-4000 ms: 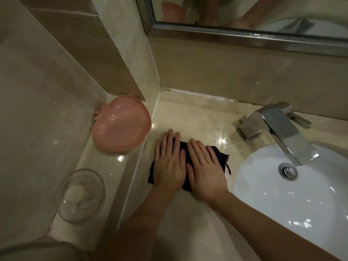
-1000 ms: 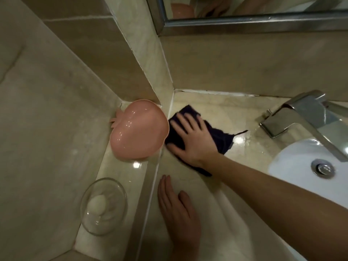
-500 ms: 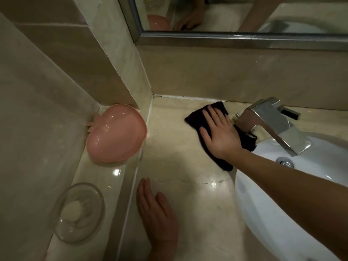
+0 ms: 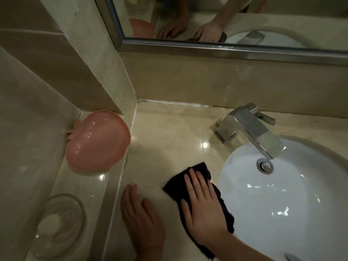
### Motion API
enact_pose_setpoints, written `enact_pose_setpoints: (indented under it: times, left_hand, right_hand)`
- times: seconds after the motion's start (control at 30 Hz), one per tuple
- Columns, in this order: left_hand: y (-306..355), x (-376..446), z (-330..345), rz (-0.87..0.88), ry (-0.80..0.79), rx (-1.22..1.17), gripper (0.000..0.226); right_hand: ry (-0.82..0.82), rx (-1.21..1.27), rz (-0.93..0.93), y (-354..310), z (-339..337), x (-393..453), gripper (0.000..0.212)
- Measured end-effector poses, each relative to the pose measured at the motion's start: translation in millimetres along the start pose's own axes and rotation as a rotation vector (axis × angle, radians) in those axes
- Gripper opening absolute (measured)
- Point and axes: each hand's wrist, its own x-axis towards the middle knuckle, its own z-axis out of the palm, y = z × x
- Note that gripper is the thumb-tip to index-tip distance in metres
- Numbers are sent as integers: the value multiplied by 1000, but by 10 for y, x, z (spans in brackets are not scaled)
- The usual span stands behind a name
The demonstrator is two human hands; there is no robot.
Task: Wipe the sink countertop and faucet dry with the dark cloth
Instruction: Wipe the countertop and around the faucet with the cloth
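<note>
Beside the sink point(image 4: 235, 185), the dark cloth point(image 4: 199, 171) has slid nearer.

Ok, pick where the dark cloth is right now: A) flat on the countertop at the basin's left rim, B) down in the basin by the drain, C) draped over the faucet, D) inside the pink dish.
A: the dark cloth lies on the countertop under the right hand, beside the basin.

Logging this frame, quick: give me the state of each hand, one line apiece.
Left hand: open, flat on the countertop, holding nothing.
Right hand: open, fingers straight, pressing the dark cloth onto the countertop.
</note>
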Motion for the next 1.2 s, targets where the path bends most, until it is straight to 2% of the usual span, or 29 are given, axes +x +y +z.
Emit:
enact_pose_setpoints:
  times: [0.07,0.2,0.27,0.33,0.43,0.5,0.57,0.67,0.8,0.9,0.97,1.07,1.2]
  left_hand:
    - [3,2,7,-4,-6,-2,45]
    - [-3,10,7,-5,-14,-23,46]
    - [-14,0,-2,-9,-19,-29,47]
    - [-16,0,-15,-3,-17,-47,48]
    - [-7,5,-22,-25,-28,-58,48]
    - [-5,1,-33,-17,-22,-48,47]
    - [17,7,-41,-8,-15,-30,45]
    - [27,28,-30,-22,-9,-3,45]
    - [13,32,-18,46,38,15,44]
    - [-38,30,32,73,63,47,44]
    - [-61,23,73,82,85,63,46]
    - [-74,26,122,103,127,66,45]
    - [-77,51,149,101,143,76,44]
  right_hand:
    - [37,16,9,55,-67,278,61]
    - [138,58,156,178,-187,1179,62]
    - [118,74,207,276,-269,1591,62]
    - [86,60,179,366,-297,1748,61]
    - [113,45,93,508,-285,1368,59]
    - [159,95,141,523,-209,838,58]
    - [163,158,193,362,-90,323,58]
    - [137,78,130,62,50,-26,60]
    - [120,28,37,103,-15,269,60]
    - [133,7,63,24,-52,896,61]
    - [154,6,131,-67,-77,1399,65]
    - [199,56,350,-31,-162,1972,69]
    - [186,154,628,-7,-256,2252,69]
